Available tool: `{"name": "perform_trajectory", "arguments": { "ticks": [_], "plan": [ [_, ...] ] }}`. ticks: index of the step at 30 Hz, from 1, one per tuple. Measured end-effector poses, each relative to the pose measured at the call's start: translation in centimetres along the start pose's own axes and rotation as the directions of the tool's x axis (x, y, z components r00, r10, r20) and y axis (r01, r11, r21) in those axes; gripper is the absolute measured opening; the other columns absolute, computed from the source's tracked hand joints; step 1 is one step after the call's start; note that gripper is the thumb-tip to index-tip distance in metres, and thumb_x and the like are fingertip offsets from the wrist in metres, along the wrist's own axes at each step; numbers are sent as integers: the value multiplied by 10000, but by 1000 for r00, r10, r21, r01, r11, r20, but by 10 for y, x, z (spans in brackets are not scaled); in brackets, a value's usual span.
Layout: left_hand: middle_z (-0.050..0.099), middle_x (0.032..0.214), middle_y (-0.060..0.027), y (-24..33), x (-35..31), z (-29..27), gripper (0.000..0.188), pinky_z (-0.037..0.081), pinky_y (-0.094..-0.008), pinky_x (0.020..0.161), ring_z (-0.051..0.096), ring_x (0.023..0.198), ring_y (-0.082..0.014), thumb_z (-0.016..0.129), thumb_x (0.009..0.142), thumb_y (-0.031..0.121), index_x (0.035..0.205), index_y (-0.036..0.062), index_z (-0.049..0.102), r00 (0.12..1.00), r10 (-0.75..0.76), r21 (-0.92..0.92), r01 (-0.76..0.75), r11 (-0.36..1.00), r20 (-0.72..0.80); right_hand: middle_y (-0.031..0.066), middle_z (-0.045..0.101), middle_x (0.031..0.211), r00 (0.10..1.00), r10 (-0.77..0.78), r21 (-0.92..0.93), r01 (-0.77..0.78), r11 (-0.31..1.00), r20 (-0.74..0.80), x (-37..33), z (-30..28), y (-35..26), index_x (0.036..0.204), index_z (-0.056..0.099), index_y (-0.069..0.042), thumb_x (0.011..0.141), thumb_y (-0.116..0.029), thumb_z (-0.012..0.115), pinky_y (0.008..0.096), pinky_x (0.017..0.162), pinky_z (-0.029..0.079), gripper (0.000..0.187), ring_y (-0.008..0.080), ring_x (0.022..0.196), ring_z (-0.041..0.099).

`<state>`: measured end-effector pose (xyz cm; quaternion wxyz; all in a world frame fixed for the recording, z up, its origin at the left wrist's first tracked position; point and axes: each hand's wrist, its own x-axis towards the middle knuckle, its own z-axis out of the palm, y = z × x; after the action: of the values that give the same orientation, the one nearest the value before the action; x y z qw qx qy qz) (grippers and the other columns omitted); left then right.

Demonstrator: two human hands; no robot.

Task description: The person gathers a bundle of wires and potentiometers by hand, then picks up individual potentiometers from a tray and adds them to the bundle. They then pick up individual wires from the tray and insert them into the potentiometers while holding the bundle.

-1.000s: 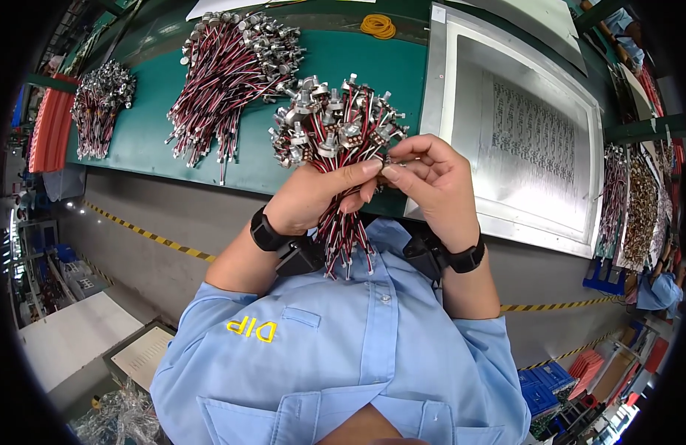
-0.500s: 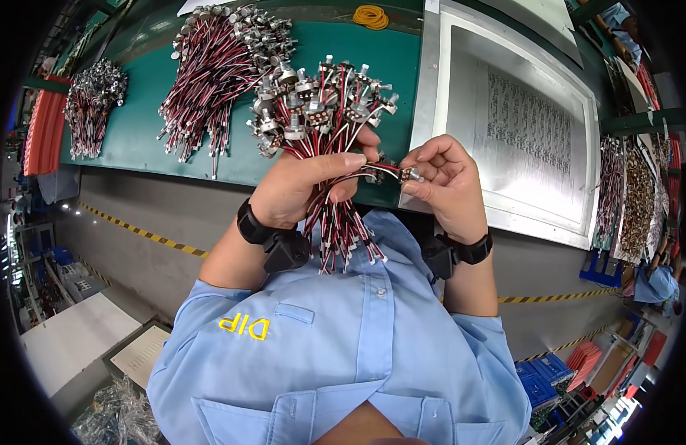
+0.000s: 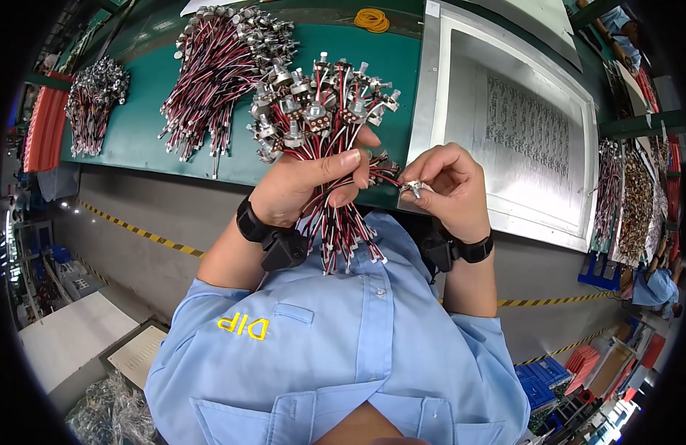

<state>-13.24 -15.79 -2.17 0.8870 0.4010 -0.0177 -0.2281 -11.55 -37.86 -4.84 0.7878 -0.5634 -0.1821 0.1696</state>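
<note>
My left hand [image 3: 306,178] is wrapped round a thick bundle of wired potentiometers [image 3: 313,111], their metal heads fanned out above the fist. Red, black and white wires run down through the grip, and white connectors hang below it. To the right, my right hand [image 3: 450,185] pinches one single potentiometer [image 3: 413,188] between thumb and forefinger. Its wires lead back toward the bundle at my left fingers. A few more heads poke out just behind those fingers, partly hidden.
On the green bench [image 3: 142,133] lie a large pile of wired potentiometers [image 3: 217,81] and a smaller pile [image 3: 96,104] at far left. A metal-framed panel [image 3: 521,126] occupies the right side. A yellow coil [image 3: 372,20] lies at the back.
The potentiometer in my right hand has turned and dropped slightly, its shaft now pointing downward. The right fingers have curled in more. My left hand with the bundle has hardly moved.
</note>
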Motion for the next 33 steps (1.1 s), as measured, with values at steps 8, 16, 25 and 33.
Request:
{"name": "perform_trajectory", "arguments": {
  "ticks": [8,16,25,33],
  "plan": [
    [502,643,-3,0,1,-4,225,329,-209,453,405,496,-54,581,903,201,1027,15,559,992,-122,137,126,983,-39,61,596,911,985,-116,-612,13,791,-128,18,16,-40,939,620,2,691,37,706,239,719,492,264,126,857,598],
    [484,625,19,0,-3,0,192,320,-210,440,394,485,-51,604,891,208,932,25,567,992,-97,280,117,953,-84,79,614,952,967,-255,-635,190,748,-11,34,36,-29,969,605,8,741,-2,707,235,732,493,251,132,863,607],
    [502,623,13,0,1,0,168,324,-210,427,402,466,-52,623,871,162,930,14,570,987,-70,110,86,990,-144,139,622,1064,989,128,179,-114,977,-71,21,11,6,1018,566,8,798,-39,672,236,769,526,248,145,872,631],
    [467,620,27,-1,2,6,163,301,-204,431,365,445,-45,597,870,133,968,9,556,980,-61,180,97,979,-191,139,618,1060,982,183,278,-161,947,-55,21,9,7,1043,554,8,803,-48,671,233,756,542,272,134,867,630]
  ]
}}
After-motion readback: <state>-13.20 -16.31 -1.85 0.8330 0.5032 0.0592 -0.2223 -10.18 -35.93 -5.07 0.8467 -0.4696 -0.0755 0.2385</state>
